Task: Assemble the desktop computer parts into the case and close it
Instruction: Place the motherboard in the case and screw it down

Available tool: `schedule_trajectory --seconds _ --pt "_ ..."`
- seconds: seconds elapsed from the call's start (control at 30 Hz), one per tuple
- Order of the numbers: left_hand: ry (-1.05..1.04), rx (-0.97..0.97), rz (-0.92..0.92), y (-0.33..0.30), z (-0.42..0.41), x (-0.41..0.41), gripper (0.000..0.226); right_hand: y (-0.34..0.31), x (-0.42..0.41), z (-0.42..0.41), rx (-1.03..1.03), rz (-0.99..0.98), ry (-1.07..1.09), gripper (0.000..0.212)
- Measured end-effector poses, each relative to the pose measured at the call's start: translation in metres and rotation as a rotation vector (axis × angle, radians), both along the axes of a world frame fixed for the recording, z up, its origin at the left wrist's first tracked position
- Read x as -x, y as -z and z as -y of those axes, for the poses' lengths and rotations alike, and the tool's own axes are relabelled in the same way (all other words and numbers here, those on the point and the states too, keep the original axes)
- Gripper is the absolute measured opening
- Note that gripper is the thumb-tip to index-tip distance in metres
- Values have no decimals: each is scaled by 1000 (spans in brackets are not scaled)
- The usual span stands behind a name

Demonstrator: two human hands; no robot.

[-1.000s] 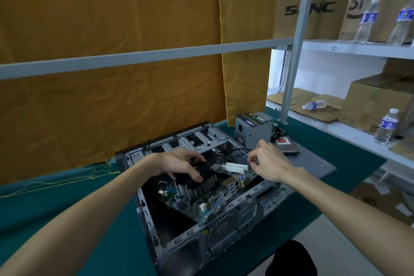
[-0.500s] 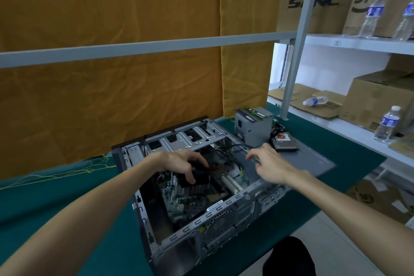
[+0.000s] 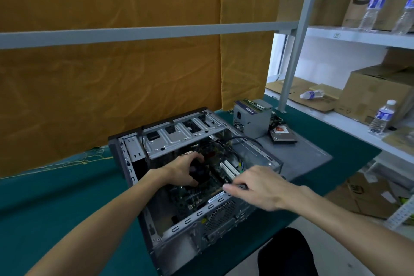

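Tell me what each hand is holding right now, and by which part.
The left hand grips the black CPU cooler from above, around its sides. The right hand holds nothing, fingers spread over the case edge.

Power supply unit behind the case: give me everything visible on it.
The power supply unit is a grey sheet-metal box standing on the green table, outside the computer case, just past its far right corner. Its near face carries a socket, a perforated vent and a small label; a purple-edged label runs along the top. A bundle of cables trails from its right side toward the hard drive. Neither hand touches it. Not yet installed.
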State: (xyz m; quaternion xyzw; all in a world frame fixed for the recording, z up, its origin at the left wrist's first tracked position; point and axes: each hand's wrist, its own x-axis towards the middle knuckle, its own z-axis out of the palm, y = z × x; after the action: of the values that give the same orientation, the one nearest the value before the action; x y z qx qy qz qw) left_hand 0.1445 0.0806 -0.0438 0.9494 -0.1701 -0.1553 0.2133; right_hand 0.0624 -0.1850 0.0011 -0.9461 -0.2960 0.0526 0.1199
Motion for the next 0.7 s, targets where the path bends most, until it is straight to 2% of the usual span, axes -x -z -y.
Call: schedule_trajectory --seconds 0.07,0.13,0.2,0.23,0.3,0.33,0.4,0.43,0.5,0.63,0.7 --pt "48 -120 119 -5 -1 3 74 2 -1 -3 -53 -28 50 67" --pt "139 -170 431 -12 4 6 50 7 -7 0 -154 -16 139 59" --pt "162 -121 722 -19 9 3 26 8 -19 7 -236 214 287 26" --pt "138 -145 805 -23 10 -2 27 5 -27 10 -205 306 417 17" --pt "41 -291 762 -28 7 -15 51 1 -45 13 -38 231 658 49" --pt "11 -376 685 -28 4 -21 64 -1 -52 13 -6 105 728 52" --pt "22 -475 542 -29 -3 -28 82 -3 -60 11 -43 -89 771 32" --pt "38 -476 504 -28 -6 -29 88 -1 -66 13 -69 -93 768 21" --pt "63 -437 484 -28 -12 -26 93 -2 -73 19 -95 -54 748 13" --pt "37 -505 568 -27 -21 -12 85 -2 -84 24 -75 -34 672 20" --pt "26 -548 573 -30 -26 -2 81 -2 -92 17 -86 -21 612 35"
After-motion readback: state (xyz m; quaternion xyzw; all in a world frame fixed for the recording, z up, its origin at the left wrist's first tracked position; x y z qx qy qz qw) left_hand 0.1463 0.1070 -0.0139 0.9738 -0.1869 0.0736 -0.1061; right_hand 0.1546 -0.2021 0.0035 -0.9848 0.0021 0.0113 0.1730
